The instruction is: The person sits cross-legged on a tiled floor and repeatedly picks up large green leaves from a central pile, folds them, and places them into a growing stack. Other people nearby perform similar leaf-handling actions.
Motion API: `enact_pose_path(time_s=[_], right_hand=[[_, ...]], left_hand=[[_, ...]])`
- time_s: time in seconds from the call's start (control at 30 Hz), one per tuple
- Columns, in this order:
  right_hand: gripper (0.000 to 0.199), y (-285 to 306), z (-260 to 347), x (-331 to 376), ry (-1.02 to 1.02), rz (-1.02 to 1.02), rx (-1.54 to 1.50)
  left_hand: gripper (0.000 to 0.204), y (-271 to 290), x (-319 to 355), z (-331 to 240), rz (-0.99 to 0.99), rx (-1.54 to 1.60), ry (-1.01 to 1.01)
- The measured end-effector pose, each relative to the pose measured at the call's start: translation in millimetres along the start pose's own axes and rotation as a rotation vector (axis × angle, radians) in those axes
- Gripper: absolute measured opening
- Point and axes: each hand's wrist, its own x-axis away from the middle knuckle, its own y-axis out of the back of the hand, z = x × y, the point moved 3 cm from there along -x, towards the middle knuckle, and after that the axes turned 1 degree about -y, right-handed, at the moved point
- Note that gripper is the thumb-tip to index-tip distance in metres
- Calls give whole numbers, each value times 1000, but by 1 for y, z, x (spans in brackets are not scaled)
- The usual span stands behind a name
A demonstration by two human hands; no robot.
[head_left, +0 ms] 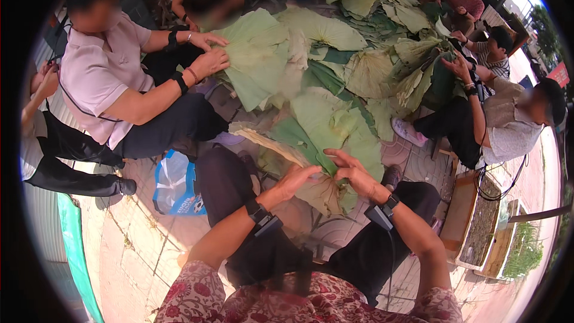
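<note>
While the person sits with knees apart on the paved ground (pixel 137 245), both hands work at one large folded lotus leaf (pixel 323 143) that lies across the gap between the dark trouser legs, its pale underside hanging down toward the paving. The left hand (pixel 297 177) rests on the near lower part of that leaf, its fingers (pixel 312 171) bent and pressed flat on the leaf surface rather than curled around anything. The right hand (pixel 350 169) lies just beside it, touching the same leaf, its fingers (pixel 332 154) spread open and laid along the green fold. Each wrist carries a black band with a small dark device. The leaf runs away from the person into a big heap of lotus leaves (pixel 335 54) that covers the middle of the ground, green faces and pale backs mixed, some folded, some spread. On the far left side of the heap, a co-worker in a pale pink shirt (pixel 98 78) presses both hands on a flat stack of folded leaves (pixel 254 54). On the right side, another seated person in a light grey top (pixel 508 122) reaches into the heap. A blue and white plastic bag (pixel 175 184) lies on the paving just beside the person's left leg, and wooden planter boxes (pixel 478 227) stand along the right edge of the ground.
</note>
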Motion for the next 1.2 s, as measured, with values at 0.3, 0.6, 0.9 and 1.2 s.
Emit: enact_pose_path(time_s=[0.3, 0.6, 0.9, 1.2], right_hand=[[47, 58, -143, -67, 250, -197, -255], [35, -9, -28, -19, -229, -17, -507], [17, 60, -61, -3, -56, -514, -463], [18, 109, -46, -6, -88, -582, -663]], left_hand=[[38, 1, -12, -15, -238, -6, -51], [38, 1, -4, 1, -176, -291, -64], [35, 41, 10, 12, -486, -299, -71], [37, 120, 46, -34, -773, -1, -270]])
